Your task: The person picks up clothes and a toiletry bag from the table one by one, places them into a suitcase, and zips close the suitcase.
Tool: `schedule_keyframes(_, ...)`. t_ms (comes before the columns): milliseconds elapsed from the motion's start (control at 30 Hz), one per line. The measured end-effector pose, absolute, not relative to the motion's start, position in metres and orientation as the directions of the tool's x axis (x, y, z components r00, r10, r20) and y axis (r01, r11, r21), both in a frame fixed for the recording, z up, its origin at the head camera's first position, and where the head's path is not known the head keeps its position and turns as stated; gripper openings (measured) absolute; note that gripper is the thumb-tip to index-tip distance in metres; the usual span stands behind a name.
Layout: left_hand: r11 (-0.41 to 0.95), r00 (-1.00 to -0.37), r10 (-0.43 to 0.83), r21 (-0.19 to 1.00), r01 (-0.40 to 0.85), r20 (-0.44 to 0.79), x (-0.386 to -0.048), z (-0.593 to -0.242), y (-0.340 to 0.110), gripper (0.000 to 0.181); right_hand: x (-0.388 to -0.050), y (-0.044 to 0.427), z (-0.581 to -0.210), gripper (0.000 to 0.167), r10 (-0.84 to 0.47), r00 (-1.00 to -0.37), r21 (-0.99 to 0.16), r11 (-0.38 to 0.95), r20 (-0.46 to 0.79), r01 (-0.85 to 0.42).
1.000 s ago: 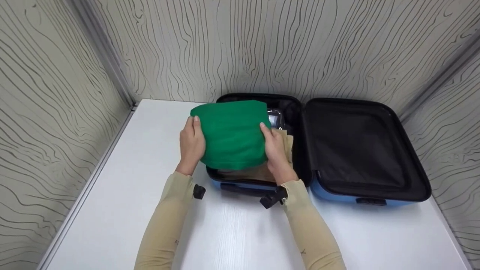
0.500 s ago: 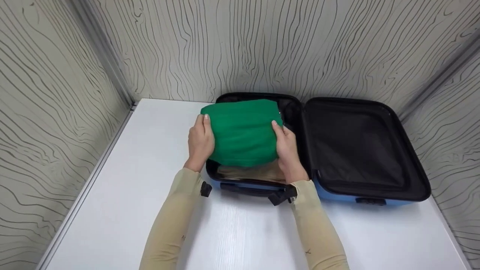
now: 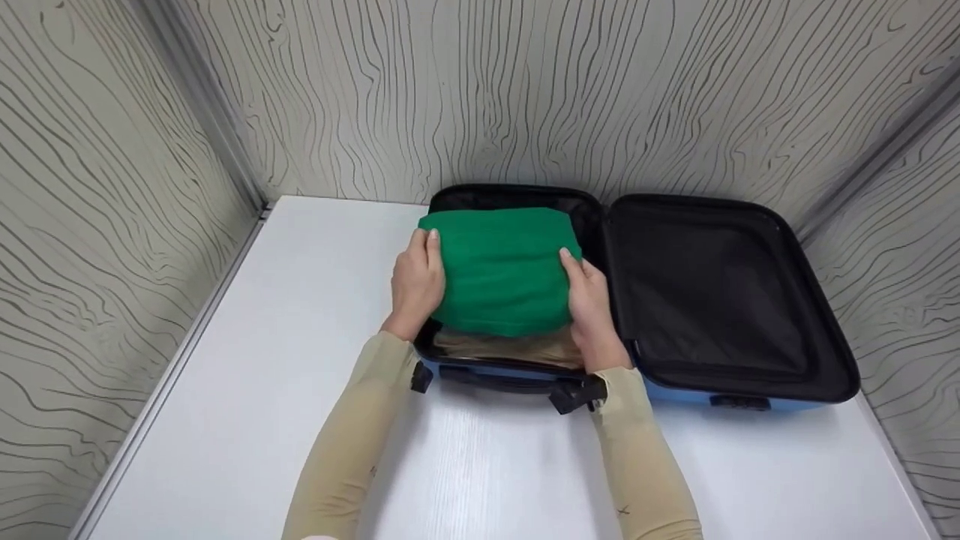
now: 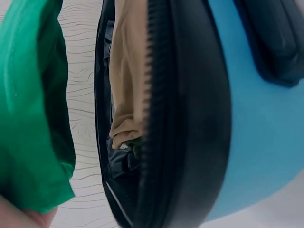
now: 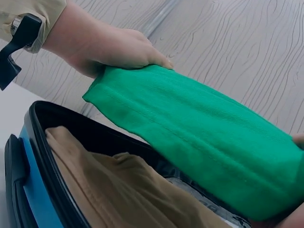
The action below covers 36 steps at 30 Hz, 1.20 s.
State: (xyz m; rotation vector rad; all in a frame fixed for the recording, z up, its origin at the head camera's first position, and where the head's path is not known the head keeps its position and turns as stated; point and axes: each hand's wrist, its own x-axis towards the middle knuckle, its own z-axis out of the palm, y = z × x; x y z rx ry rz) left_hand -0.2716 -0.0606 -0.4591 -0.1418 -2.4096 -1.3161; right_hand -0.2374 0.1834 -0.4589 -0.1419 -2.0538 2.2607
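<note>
L hand (image 3: pixel 418 279) + R hand (image 3: pixel 589 300) grip cloth (image 3: pixel 502 274) at opp. sides, case (image 3: pixel 517 195) below them — cloth prob. best held level w/ even pull, so it won't sag.

Long beige sleeves (image 3: pixel 341 442) bear small dark marks (image 3: pixel 622 510), with angular black mounts (image 3: pixel 576 393) at both cuffs (image 3: pixel 619 381).

I've got green cloth (image 3: pixel 502 274) folded in a bundle w/ a few creases, held by both ends abv L half of open blue suitcase (image 3: pixel 517 193).
</note>
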Motion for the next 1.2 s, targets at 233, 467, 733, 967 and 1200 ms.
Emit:
schedule_keyframes(233, 0.593, -0.928, -0.060, 0.761, 0.264, 0.368, -0.271, -0.465, -0.053, 0.033, -0.235, 0.191, -0.469, 0.047, 0.149, -0.986, -0.996, -0.073, -0.070, 0.059)
schedule_keyframes(467, 0.650, -0.942, -0.049, 0.727, 0.221, 0.331, -0.269, -0.474, -0.046, 0.031, -0.232, 0.192, -0.480, 0.041, 0.214, -0.972, -0.995, -0.014, -0.102, 0.101)
schedule_keyframes(733, 0.694, -0.967, -0.010, 0.698, 0.178, 0.256, -0.266, -0.482, -0.042, 0.028, -0.229, 0.196, -0.488, 0.039, 0.251, -0.958, -0.983, 0.085, -0.138, 0.163)
schedule_keyframes(967, 0.709, -0.992, 0.031, 0.698, 0.105, 0.118, -0.263, -0.482, -0.043, 0.041, -0.227, 0.200, -0.492, 0.042, 0.231, -0.958, -0.972, 0.125, -0.168, 0.200)
schedule_keyframes(1200, 0.683, -0.990, 0.081, 0.718, 0.137, 0.113, -0.258, -0.476, -0.048, 0.057, -0.221, 0.204, -0.493, 0.072, 0.211, -0.972, -0.967, 0.206, -0.108, 0.152)
